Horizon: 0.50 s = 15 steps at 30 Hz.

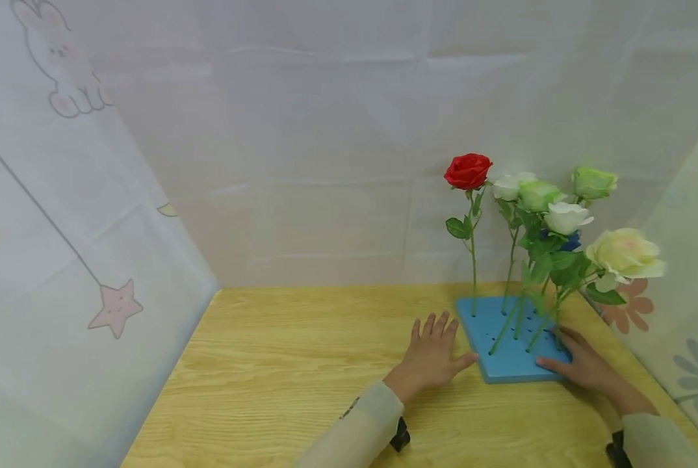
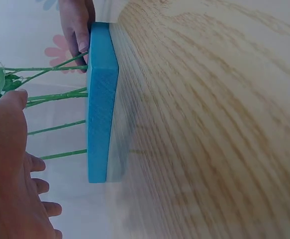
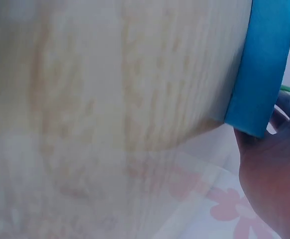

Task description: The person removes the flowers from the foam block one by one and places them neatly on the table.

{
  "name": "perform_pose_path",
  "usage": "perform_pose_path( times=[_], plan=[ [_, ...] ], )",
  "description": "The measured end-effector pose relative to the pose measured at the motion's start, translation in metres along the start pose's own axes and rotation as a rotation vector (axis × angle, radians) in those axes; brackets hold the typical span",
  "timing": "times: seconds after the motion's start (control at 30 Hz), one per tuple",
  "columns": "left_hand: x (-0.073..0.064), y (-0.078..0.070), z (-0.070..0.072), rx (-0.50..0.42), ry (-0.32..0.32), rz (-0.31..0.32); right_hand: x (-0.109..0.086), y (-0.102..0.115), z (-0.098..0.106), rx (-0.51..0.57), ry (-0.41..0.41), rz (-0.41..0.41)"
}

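A blue board (image 1: 513,368) with small holes lies at the right of the table, and several artificial roses stand in it by green stems. My right hand (image 1: 585,364) grips the board's near right side, thumb over the top; its other fingers are partly hidden. My left hand (image 1: 432,357) is spread beside the board's left edge, holding nothing, its thumb close to that edge. Upright at the back left corner is a red rose (image 1: 468,171). A cream rose (image 1: 625,253) leans right, near a white rose (image 1: 567,218), a pale green rose (image 1: 594,182) and a partly hidden blue flower (image 1: 571,242).
The wooden table (image 1: 302,351) stretches left of the board. A pale fabric backdrop (image 1: 325,143) rises behind the table, and printed side sheets hang at left and right, the right one close to the cream rose.
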State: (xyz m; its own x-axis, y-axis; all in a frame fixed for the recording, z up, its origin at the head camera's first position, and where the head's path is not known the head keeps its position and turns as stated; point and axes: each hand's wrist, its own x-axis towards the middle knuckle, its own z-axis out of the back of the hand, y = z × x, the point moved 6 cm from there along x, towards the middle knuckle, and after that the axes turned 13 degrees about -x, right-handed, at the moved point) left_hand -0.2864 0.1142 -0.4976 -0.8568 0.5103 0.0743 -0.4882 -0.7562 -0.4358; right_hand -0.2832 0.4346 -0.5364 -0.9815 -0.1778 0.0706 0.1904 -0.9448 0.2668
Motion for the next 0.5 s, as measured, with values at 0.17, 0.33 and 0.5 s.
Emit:
perform_pose_path(
  times=[0.17, 0.33, 0.5],
  plan=[
    [-0.004, 0.003, 0.005, 0.018, 0.005, 0.000, 0.003, 0.012, -0.001, -0.013, 0.009, 0.057],
    [-0.008, 0.008, 0.012, 0.023, 0.007, -0.002, 0.003, 0.030, -0.007, -0.022, 0.024, 0.104],
    [-0.012, 0.018, 0.018, 0.017, -0.011, 0.005, 0.000, 0.055, -0.011, -0.013, 0.049, 0.145]
  ],
)
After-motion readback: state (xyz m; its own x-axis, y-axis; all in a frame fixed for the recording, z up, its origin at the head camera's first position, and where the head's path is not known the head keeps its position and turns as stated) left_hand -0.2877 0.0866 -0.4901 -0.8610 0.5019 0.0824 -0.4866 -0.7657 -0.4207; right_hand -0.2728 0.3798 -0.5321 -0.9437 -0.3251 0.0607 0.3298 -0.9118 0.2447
